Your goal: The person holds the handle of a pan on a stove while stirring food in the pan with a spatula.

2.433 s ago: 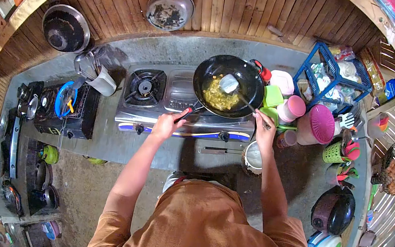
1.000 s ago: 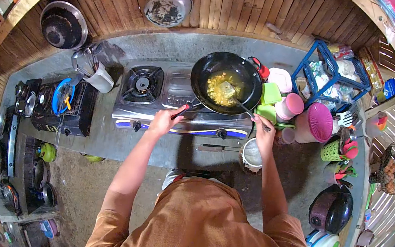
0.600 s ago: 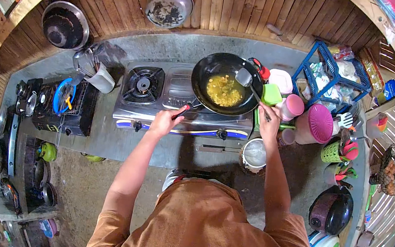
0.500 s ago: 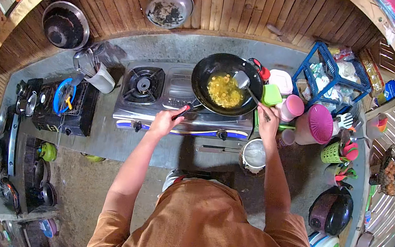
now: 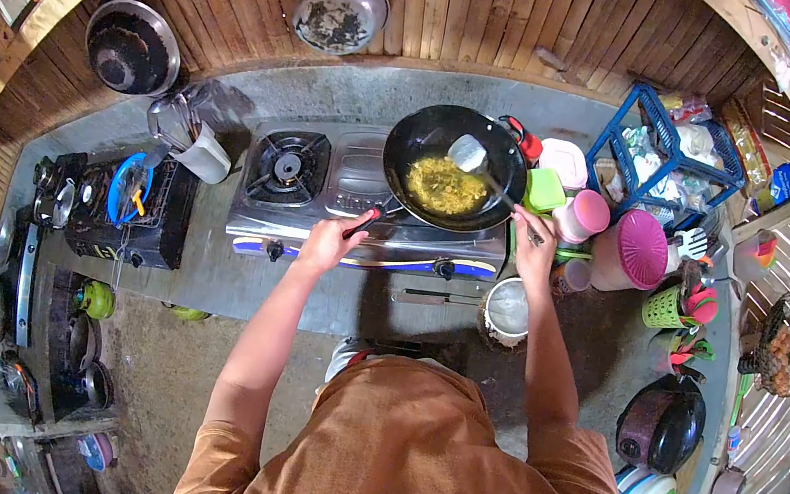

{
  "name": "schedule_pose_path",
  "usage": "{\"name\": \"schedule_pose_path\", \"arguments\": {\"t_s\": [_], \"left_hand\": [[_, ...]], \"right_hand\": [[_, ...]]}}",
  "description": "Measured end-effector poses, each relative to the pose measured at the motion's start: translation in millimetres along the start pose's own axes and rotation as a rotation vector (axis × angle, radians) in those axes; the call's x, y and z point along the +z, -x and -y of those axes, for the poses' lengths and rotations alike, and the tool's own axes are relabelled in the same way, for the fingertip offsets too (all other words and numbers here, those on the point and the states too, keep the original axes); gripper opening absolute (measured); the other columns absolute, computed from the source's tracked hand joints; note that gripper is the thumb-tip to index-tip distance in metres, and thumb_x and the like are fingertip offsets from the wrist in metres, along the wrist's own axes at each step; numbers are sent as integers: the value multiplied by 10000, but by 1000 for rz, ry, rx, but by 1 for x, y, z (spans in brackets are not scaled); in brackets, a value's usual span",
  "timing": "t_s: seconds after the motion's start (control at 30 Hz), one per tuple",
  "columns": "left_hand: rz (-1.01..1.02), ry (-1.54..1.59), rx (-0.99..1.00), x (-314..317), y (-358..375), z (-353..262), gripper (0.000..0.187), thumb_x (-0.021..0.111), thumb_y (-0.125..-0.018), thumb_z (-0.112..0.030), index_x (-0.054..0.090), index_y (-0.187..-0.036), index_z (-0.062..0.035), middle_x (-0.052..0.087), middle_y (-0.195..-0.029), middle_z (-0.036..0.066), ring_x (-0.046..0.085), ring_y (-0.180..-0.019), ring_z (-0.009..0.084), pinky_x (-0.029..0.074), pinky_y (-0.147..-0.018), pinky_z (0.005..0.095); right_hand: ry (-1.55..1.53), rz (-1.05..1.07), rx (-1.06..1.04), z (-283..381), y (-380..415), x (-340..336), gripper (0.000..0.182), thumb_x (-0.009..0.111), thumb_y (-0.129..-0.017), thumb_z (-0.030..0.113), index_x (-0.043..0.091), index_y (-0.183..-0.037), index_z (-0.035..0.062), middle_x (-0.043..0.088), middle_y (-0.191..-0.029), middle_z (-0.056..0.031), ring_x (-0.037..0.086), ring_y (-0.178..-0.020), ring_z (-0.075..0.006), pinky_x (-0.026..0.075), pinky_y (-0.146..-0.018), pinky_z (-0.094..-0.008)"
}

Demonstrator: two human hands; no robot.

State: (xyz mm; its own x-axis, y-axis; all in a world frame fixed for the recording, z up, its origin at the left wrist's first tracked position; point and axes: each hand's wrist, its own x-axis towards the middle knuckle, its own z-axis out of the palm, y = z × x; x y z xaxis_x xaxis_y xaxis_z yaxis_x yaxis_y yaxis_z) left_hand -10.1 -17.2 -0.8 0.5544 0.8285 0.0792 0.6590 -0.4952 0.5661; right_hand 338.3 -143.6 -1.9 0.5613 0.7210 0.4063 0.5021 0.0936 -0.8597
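A black wok (image 5: 410, 138) sits over the right burner of a two-burner gas stove (image 5: 343, 256). Yellow egg-like food (image 5: 445, 189) lies on its bottom, with small bits in it. My left hand (image 5: 328, 243) is wrapped round the wok's black and red handle (image 5: 364, 224). With my right hand (image 5: 532, 238) I grip the dark shaft of a spatula (image 5: 469, 153); its blade is inside the wok, just above the far side of the food. The burner beneath the wok is hidden.
Right of the wok stand a green-lidded box (image 5: 544, 189), a pink-lidded jar (image 5: 590, 212) and a larger pink-lidded container (image 5: 640, 249). A white pot (image 5: 509, 306) is near my right forearm. Farther back is a blue rack (image 5: 672, 155). Left stands a utensil holder (image 5: 206, 158).
The spatula blade has shifted left and slightly up inside the wok. The food has drawn together into a more compact mass. My left hand stays on the handle.
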Motion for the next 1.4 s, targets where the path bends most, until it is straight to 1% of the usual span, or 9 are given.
{"name": "schedule_pose_path", "arguments": {"t_s": [0.1, 0.23, 0.4, 0.57, 0.67, 0.9, 1.1, 1.23, 1.4], "left_hand": [[68, -38, -112, -6, 0, -8, 419, 666, -870, -297, 578, -1275, -355, 635, -773, 194, 623, -671, 370, 482, -652, 436], [66, -25, -106, -8, 0, -12, 422, 664, -871, -302, 570, -1277, -368, 643, -795, 194, 628, -696, 372, 487, -664, 435], [68, -19, -85, -7, 0, -9, 421, 666, -870, -302, 575, -1279, -338, 655, -907, 195, 633, -791, 386, 499, -700, 433], [80, -2, -78, -8, -1, -8, 419, 662, -874, -287, 576, -1283, -321, 650, -944, 199, 631, -814, 390, 498, -708, 429], [89, -5, -91, -10, -1, -10, 423, 660, -875, -286, 572, -1288, -320, 651, -946, 197, 632, -818, 389, 499, -711, 427], [49, 8, -53, -4, -1, -3, 429, 664, -872, -306, 567, -1288, -344, 656, -925, 193, 636, -791, 381, 497, -708, 432], [65, -5, -86, -3, -2, -3, 430, 684, -863, -302, 581, -1279, -341, 656, -868, 206, 639, -739, 377, 501, -691, 413], [56, -4, -45, -3, -1, -2, 426, 665, -872, -313, 569, -1285, -348, 660, -897, 194, 635, -769, 378, 495, -693, 428], [84, -39, -88, -4, -2, -2, 429, 668, -870, -313, 567, -1285, -354, 663, -925, 188, 637, -770, 383, 499, -690, 423]], "right_hand": [[306, -26, -228, 16, -11, -11, 207, 705, -851, 207, 729, -1023, 95, 665, -876, -117, 585, -857, -266, 466, -781, -365], [383, 10, -232, 14, -17, -13, 200, 702, -851, 200, 730, -1019, 96, 665, -887, -121, 585, -858, -268, 469, -775, -370], [153, 31, -104, 6, -12, 5, 187, 688, -867, 196, 729, -1020, 96, 671, -873, -141, 593, -871, -266, 466, -780, -362], [-173, 159, 143, -8, -7, 19, 239, 633, -927, 188, 699, -1034, -15, 719, -953, -120, 681, -848, -142, 499, -797, -247], [-231, 134, 184, 5, -5, 13, 217, 645, -916, 191, 710, -1038, 24, 717, -958, -124, 663, -884, -164, 490, -819, -279], [229, -29, -141, 10, -8, -21, 196, 685, -871, 174, 718, -1026, 59, 668, -949, -118, 595, -941, -270, 440, -888, -354], [318, 13, -231, 6, 13, -34, 171, 691, -861, 144, 720, -1001, 51, 666, -944, -126, 604, -912, -262, 451, -873, -355], [48, 1, -75, 9, 29, -18, 146, 696, -858, 128, 733, -982, 62, 668, -923, -100, 619, -852, -230, 482, -781, -322], [-34, 24, 29, 1, 35, 2, 166, 701, -856, 132, 734, -1009, 76, 682, -892, -99, 612, -838, -215, 477, -788, -317]]}}
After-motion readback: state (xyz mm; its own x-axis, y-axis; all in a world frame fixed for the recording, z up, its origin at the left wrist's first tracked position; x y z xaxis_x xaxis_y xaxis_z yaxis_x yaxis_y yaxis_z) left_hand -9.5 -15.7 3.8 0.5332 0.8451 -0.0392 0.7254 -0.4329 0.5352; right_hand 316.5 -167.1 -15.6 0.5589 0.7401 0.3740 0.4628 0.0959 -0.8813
